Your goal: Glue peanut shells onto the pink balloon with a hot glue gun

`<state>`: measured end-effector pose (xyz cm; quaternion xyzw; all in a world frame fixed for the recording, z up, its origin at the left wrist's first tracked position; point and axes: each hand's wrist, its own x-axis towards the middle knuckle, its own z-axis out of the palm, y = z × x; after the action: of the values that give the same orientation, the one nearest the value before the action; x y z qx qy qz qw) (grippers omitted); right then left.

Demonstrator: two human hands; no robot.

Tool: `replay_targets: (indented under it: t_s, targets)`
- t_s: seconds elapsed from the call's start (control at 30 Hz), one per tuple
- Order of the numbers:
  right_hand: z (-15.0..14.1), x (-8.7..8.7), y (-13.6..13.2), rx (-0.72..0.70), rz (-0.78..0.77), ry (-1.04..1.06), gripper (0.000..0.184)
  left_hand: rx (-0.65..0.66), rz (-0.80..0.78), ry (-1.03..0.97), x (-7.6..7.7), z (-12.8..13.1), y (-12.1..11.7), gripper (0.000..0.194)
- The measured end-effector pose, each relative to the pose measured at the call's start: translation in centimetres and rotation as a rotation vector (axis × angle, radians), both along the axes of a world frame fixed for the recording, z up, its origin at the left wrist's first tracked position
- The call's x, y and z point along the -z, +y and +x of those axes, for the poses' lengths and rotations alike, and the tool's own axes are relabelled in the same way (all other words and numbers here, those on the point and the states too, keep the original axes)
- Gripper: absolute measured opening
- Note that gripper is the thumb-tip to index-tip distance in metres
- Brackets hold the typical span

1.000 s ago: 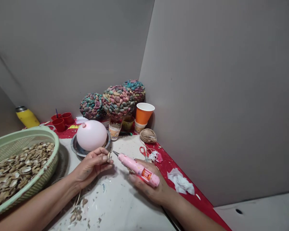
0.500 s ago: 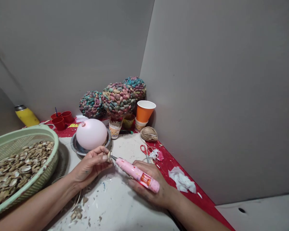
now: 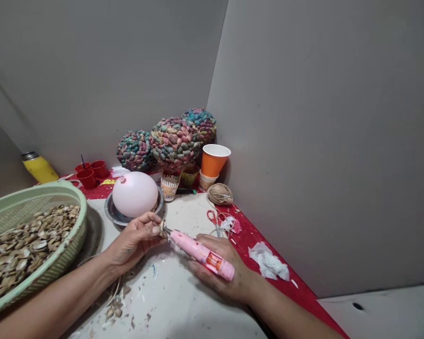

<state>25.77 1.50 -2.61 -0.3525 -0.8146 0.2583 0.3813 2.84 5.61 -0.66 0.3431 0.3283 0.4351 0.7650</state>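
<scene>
Between the fingertips of my left hand (image 3: 137,240) is a small pistachio shell (image 3: 162,227), partly covered by the fingers. My right hand (image 3: 221,263) is closed round a pink glue gun (image 3: 199,252) with an orange window near its back end. The gun's dark nozzle touches or nearly touches the shell. Just beyond my left hand a pale pink balloon (image 3: 134,194) rests in a grey metal bowl (image 3: 115,217). To the left a green plastic basket (image 3: 78,226) holds a heap of similar shells (image 3: 31,242).
At the back stand balls covered in coloured shells (image 3: 175,143), red cups (image 3: 87,179), an orange paper cup (image 3: 215,162) and a yellow bottle (image 3: 40,168). Twine (image 3: 219,194), scissors (image 3: 214,219) and crumpled tissue (image 3: 267,261) lie at right. Loose shells (image 3: 113,310) lie near my left forearm.
The view has shifted very slightly. Both hands keep nearly the same pose, with the glue gun's nozzle still at the shell.
</scene>
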Motion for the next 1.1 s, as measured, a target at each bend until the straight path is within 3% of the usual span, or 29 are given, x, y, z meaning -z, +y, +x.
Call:
replay_targets:
  t_s: [0.5, 1.1]
  targets:
    - [-0.1, -0.1, 0.0, 0.011, -0.041, 0.036, 0.033, 0.024, 0.025, 0.019, 0.8, -0.3, 0.2, 0.026]
    - [-0.2, -0.2, -0.2, 0.03, 0.015, 0.052, 0.035, 0.025, 0.039, 0.028, 1.2, -0.3, 0.2, 0.031]
